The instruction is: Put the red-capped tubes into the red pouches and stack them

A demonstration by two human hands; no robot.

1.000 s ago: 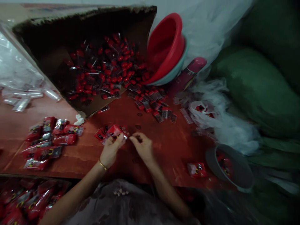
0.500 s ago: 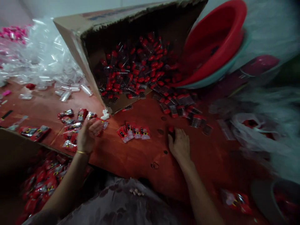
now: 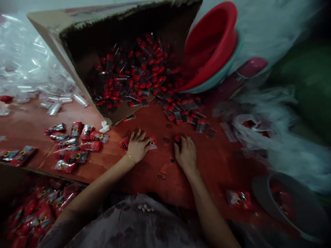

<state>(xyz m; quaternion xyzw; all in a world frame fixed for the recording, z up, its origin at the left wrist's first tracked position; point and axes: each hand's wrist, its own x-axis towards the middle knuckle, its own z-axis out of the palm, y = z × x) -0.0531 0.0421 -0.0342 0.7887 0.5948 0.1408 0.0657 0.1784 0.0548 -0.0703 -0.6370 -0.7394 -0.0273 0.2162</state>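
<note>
Filled packets [image 3: 89, 146] lie piled at left. My left hand [image 3: 137, 146] is open, spread over flat red packets [image 3: 153, 142] on the table [image 3: 144, 175]. My right hand [image 3: 186, 151] curls at a small red thing [image 3: 177, 138]; I cannot tell if it grips.

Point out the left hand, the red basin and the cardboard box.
Left hand [image 3: 138, 148]: head view, back of the hand.
Red basin [image 3: 229, 36]: head view, its rim.
Cardboard box [image 3: 58, 47]: head view, outer side wall.

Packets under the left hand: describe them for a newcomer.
Find the big open cardboard box. Below its near corner, toward the right, the left hand spreads over red packets. It partly covers them, unlike the packet heap further left.
</note>
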